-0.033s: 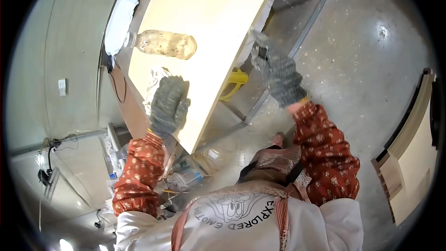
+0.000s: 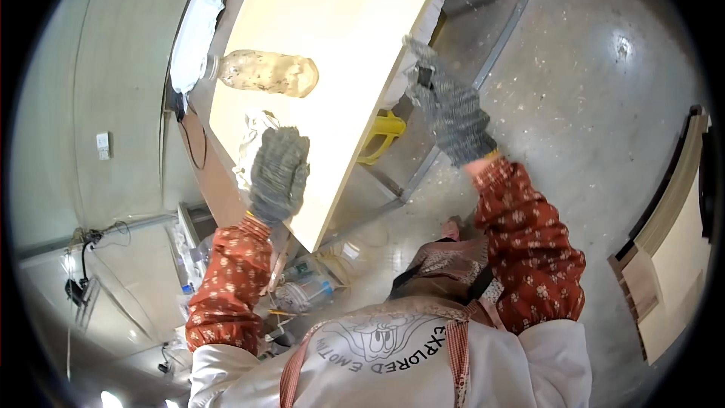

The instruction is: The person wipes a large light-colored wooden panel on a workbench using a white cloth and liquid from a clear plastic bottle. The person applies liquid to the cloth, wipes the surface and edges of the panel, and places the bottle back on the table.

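Observation:
My left hand (image 2: 278, 174), in a grey knitted glove, presses on a crumpled white cloth (image 2: 257, 136) on a pale wooden board (image 2: 332, 7). Its fingers are bunched together over the cloth's right side. A clear plastic bottle (image 2: 268, 72) lies on its side just beyond, holding pale, speckled contents, its neck toward the left. At the board's right edge is my right hand (image 2: 447, 106), gloved likewise. Its fingers are partly stretched and apart, one reaching up to the edge. A dark patch shows among them; whether it is an object cannot be made out.
A yellow plastic piece (image 2: 385, 136) shows under the board's right edge, beside a grey metal frame (image 2: 502, 38). White plastic wrapping (image 2: 198, 41) lies along the far left. Clear plastic containers (image 2: 306, 291) are low at left. Wooden panels (image 2: 672, 257) stand at far right.
My left hand has shifted very slightly right and down on the cloth. My right hand has moved a little left along the board's edge.

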Demonstrator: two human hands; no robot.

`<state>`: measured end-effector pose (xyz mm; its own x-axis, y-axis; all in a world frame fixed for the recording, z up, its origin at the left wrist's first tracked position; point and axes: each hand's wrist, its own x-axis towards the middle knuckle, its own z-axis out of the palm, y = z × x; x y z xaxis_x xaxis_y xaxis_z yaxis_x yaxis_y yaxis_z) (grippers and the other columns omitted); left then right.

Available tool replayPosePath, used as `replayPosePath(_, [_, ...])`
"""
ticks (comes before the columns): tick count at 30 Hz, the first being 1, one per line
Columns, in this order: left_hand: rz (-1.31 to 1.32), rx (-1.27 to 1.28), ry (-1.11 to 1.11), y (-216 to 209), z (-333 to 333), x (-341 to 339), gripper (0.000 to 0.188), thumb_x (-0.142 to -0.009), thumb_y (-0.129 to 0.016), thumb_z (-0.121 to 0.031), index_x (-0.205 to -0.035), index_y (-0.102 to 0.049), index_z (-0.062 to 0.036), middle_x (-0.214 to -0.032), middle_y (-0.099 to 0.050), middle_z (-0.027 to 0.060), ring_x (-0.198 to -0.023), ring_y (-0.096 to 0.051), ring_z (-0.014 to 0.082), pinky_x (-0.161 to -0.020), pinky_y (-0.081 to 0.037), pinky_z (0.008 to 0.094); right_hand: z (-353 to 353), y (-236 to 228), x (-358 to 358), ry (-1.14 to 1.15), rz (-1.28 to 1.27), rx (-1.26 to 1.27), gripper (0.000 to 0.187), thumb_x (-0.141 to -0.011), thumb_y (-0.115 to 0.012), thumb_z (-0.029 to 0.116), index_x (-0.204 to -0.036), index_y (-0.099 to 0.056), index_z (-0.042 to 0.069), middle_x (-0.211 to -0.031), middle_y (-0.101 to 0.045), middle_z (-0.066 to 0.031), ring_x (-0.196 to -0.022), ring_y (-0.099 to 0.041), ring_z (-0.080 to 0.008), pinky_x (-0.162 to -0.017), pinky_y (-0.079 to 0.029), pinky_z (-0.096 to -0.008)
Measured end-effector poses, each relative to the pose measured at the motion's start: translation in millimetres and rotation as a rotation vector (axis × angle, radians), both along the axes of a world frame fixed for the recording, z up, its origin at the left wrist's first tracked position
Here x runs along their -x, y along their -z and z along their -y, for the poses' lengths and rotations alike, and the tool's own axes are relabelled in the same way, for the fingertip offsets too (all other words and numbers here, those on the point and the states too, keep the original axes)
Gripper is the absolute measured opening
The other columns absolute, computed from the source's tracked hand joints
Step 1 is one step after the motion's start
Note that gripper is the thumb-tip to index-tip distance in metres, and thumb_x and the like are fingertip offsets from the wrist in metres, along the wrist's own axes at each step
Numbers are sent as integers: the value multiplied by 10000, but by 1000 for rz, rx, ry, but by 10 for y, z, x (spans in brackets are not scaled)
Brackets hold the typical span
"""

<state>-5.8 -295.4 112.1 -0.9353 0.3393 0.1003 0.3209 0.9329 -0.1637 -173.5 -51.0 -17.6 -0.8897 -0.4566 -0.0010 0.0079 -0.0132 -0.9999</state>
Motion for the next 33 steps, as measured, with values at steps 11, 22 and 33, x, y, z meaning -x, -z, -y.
replayPosePath(11, [-76,-156,81,229,77,-55,377,-935,-521,-89,-1301,-557,-5,-1343,-556,159,-1299,-476,319,-1143,-267,481,318,157,-194,331,-765,-208,668,-902,-519,73,-1501,-310,282,-991,-700,-52,-620,-647,-201,-583,-562,-308])
replayPosePath(22, [-130,-172,117,325,137,-130,346,-950,-528,-107,-1281,-569,-12,-1296,-588,158,-1249,-519,321,-1125,-301,471,740,286,-1946,-90,-803,-269,625,-927,-505,85,-1504,-292,195,-1127,-651,-100,-836,-639,-211,-728,-532,-314])
replayPosePath(33, [-84,-208,160,330,60,-14,360,-968,-496,-114,-1313,-542,-21,-1335,-559,156,-1287,-481,307,-1151,-263,460,624,558,-797,174,-710,-121,490,-984,-473,188,-1452,-354,109,-1093,-638,-143,-876,-659,-241,-768,-580,-339])
